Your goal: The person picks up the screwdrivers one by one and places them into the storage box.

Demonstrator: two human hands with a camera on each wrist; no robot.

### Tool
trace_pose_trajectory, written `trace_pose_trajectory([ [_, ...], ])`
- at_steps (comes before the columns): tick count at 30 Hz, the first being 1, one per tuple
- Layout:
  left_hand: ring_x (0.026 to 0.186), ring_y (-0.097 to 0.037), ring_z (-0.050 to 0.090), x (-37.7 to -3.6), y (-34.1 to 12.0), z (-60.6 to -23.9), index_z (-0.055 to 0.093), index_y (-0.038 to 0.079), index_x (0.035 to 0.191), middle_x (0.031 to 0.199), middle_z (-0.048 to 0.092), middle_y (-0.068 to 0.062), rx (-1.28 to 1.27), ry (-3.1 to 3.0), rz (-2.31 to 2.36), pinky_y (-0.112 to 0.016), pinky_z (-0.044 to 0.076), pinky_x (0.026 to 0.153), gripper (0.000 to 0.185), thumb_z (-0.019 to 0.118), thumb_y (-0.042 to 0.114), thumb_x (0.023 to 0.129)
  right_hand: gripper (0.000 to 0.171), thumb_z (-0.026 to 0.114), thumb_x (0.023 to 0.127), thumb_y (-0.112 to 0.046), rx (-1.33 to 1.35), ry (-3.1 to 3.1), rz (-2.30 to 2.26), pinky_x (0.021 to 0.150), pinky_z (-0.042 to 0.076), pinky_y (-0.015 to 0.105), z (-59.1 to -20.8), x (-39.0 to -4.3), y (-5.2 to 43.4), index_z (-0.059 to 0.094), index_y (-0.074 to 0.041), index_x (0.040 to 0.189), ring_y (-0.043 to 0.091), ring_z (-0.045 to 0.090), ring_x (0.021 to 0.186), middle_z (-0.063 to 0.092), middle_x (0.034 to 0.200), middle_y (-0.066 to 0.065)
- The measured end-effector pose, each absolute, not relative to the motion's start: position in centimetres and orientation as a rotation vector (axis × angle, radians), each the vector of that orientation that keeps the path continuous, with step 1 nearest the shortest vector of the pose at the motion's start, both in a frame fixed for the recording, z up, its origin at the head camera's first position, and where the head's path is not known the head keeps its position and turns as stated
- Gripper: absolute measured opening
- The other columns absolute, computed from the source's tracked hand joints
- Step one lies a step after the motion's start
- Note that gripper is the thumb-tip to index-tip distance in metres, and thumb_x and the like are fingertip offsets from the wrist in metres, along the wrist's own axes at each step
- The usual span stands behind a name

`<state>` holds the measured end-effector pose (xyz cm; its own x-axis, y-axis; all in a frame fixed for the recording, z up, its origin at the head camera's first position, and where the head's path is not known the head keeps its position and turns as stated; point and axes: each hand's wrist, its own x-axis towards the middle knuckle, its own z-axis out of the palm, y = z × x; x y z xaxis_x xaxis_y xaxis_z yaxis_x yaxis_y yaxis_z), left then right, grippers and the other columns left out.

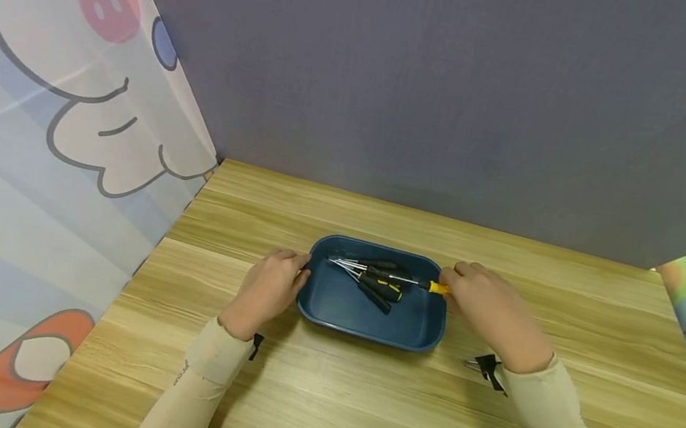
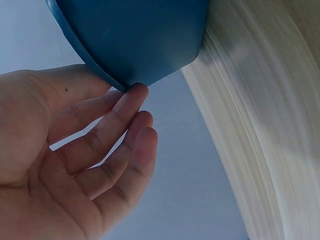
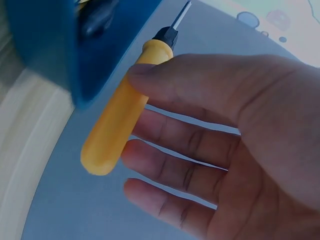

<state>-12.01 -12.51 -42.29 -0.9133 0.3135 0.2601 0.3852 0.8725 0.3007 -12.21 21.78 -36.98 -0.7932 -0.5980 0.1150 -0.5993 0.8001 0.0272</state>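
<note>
The person's left forearm, in a cream long sleeve (image 1: 200, 385), reaches forward from below, and the left hand (image 1: 269, 284) pinches the left end of a dark blue rounded rectangular tray (image 1: 335, 309), thumb at the rim and fingertips against the outer side, the remaining fingers loosely bent. The right forearm slants inward from the lower right. The right hand (image 1: 489, 302) pinches a screwdriver with a smooth yellow handle, black collar and thin metal shaft (image 1: 438, 287) between thumb and fingers; 3 fingers show below the thumb, slightly apart and gently bent. This screwdriver lies across the tray's right rim in the head view, its shaft pointing left above the interior; contact with the rim is unclear. Several black-handled screwdrivers (image 1: 380, 290) lie clustered inside the tray, their metal shafts converging leftward. The tray is over a light wood-grain tabletop (image 1: 315, 402), between the 2 hands.
</note>
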Motion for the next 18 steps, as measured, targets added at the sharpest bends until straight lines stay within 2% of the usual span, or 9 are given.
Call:
trace_pose_trajectory([
  [11, 0.097, -0.032, 0.066, -12.1, -12.6, -42.4, 0.072, -0.004, 0.116, 0.103, 0.071, -0.015, -0.544, -2.838, -0.519, -0.041, 0.059, 0.079, 0.027, 0.072, 0.009, 0.093, 0.009, 0.076, 0.089, -0.007, 1.106, -2.854, 0.078, 0.058, 0.049, 0.032, -37.1, -15.3, 16.9, 0.067, -0.008, 0.091, 0.019, 0.054, 0.068, 0.057, 0.079, 0.001],
  [18, 0.098, -0.032, 0.066, -12.2, -12.6, -42.6, 0.072, -0.004, 0.116, 0.104, 0.071, -0.014, -0.541, -2.837, -0.512, -0.041, 0.059, 0.079, 0.027, 0.073, 0.010, 0.093, 0.010, 0.076, 0.089, -0.008, 1.162, -2.905, 0.105, 0.064, 0.054, 0.035, -38.0, -16.8, 14.1, 0.068, -0.007, 0.094, 0.022, 0.059, 0.074, 0.062, 0.085, 0.004],
])
